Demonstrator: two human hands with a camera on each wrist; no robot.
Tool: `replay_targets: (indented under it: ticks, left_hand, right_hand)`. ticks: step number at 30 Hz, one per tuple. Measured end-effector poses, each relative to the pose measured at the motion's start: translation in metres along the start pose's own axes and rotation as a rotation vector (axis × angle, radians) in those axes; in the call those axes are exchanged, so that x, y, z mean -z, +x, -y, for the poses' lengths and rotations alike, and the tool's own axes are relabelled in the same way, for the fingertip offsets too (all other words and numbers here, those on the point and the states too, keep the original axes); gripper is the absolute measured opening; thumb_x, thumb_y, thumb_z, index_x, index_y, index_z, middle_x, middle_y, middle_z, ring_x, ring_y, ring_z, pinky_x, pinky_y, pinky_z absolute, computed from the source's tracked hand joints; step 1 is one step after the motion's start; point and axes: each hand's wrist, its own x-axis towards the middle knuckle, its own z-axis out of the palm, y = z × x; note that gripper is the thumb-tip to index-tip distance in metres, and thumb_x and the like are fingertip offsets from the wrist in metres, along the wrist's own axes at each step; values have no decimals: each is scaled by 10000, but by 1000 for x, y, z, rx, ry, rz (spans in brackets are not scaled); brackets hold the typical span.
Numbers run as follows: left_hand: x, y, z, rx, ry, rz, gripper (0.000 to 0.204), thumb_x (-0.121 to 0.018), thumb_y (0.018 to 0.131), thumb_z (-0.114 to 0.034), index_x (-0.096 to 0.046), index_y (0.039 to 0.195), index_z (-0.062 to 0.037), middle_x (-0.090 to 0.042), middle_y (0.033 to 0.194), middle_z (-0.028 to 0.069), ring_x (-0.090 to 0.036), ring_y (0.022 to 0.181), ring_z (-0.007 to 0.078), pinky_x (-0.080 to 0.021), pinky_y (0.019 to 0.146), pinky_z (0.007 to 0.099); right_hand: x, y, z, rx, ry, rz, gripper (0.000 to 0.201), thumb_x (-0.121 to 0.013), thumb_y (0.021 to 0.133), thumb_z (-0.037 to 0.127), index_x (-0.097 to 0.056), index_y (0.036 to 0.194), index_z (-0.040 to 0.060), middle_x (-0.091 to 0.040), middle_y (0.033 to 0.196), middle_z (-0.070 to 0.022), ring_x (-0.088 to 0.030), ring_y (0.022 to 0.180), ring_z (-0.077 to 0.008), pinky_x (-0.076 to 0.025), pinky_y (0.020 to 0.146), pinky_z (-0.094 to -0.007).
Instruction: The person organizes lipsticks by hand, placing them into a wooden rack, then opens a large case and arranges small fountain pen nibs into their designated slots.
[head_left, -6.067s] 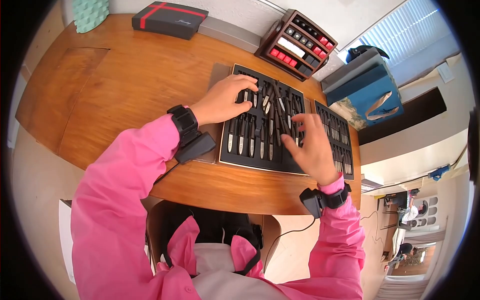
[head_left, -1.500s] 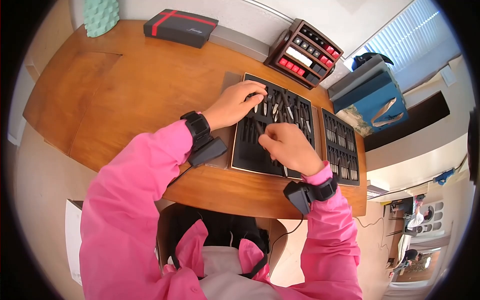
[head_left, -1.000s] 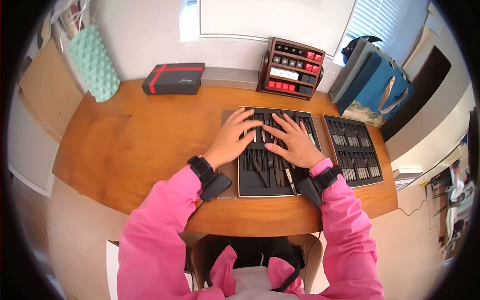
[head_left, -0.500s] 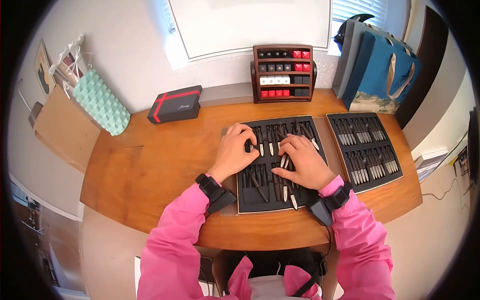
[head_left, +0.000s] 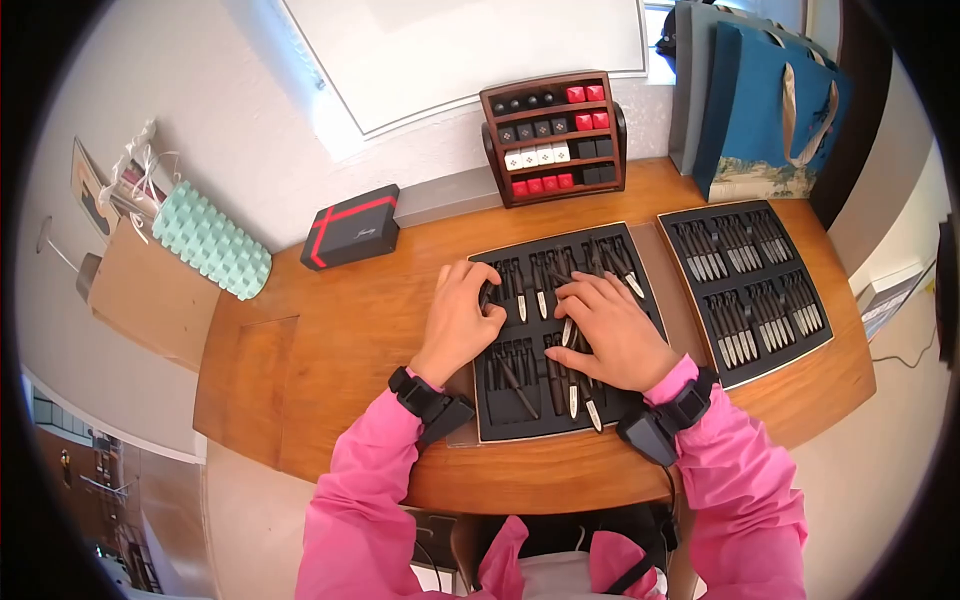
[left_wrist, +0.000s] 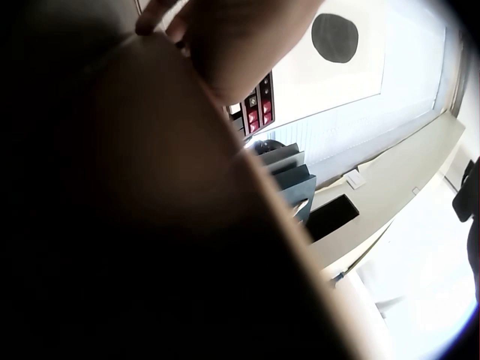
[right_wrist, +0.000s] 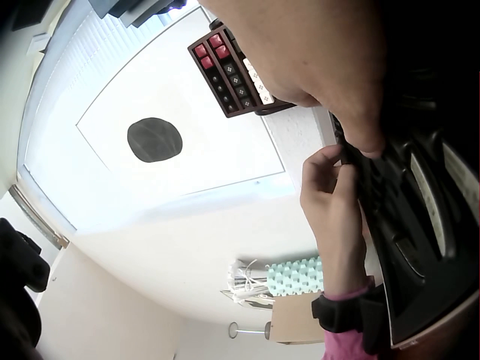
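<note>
In the head view the left hand (head_left: 460, 318) is at the upper left of a black compartmented tray (head_left: 510, 425), its fingers curved and its thumb apart from them. The right hand (head_left: 622, 338) lies palm down over the middle of the tray, fingers bent slightly over slim dark pieces with silver ends. One dark piece (head_left: 517, 386) slants across the lower left compartment. Two silver-ended pieces (head_left: 591, 408) stick out below the right hand. In the right wrist view, the left hand's fingertips (right_wrist: 337, 159) touch or hover by the tray edge; contact is unclear.
A second tray (head_left: 716, 367) of similar pieces sits at the right. Behind stand a wooden rack (head_left: 555, 140) of small blocks, a black box (head_left: 352, 232) with red ribbon and a blue bag (head_left: 765, 110). A mint textured vase (head_left: 212, 240) is at the back left.
The head view has turned and shifted. Since 1.5 s ago, the right hand has moved from the lower left compartment to the tray's middle, its fingers uncurling. The left hand stays at the upper left.
</note>
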Motion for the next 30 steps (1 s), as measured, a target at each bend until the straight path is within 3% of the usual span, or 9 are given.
replay_targets:
  ticks: [6,12,15,19,21,28,30]
  left_hand:
    - [4,-3,1,-67,5,-12,186,-651,682,15,-652,860,-36,-606,920,133,-583,902,349,-482,788,433]
    - [9,-10,-2,-135,83,-40,187,-688,703,-17,-644,884,-29,-611,979,152,-576,964,367,-489,842,440]
    - [9,-9,-4,-88,94,-23,207,-698,712,-25,-623,904,-29,-600,998,158,-564,994,381,-477,854,457]
    - [10,-9,-7,-75,137,-35,220,-698,721,-28,-604,920,-38,-587,999,165,-581,939,380,-482,802,459]
    - [10,-9,-7,33,73,-13,212,-692,724,-18,-594,911,-44,-577,954,165,-596,849,375,-487,729,449]
    - [21,-12,-7,-3,53,-102,211,-685,718,2,-588,904,-32,-595,836,155,-622,783,346,-494,691,410]
    - [29,-15,-15,-41,15,-67,196,-704,735,-11,-586,892,-31,-622,779,152,-651,743,301,-501,668,379]
  right_hand:
    - [-3,-1,-2,8,-8,-9,425,-734,885,387,-615,1099,40,-569,1219,-121,-455,1342,-359,-314,1162,-554]
    - [-3,-2,-2,14,-9,-23,427,-745,875,386,-621,1098,43,-572,1206,-114,-458,1334,-350,-327,1154,-556]
    - [-3,-1,-3,12,-9,-19,431,-748,872,386,-622,1100,43,-572,1206,-110,-459,1331,-347,-327,1154,-557]
    - [-3,-1,-3,13,-5,-20,431,-749,871,388,-622,1097,43,-573,1205,-109,-458,1332,-346,-327,1154,-556]
    - [-3,-2,-3,10,-3,-11,430,-746,873,390,-626,1103,47,-574,1212,-108,-457,1334,-344,-323,1157,-555]
    - [-4,-1,-4,-2,3,-2,433,-733,882,399,-632,1122,54,-573,1238,-111,-447,1353,-342,-307,1171,-557]
    - [-5,-2,-4,-1,7,-2,435,-730,882,403,-631,1119,52,-572,1244,-112,-442,1362,-342,-302,1175,-559]
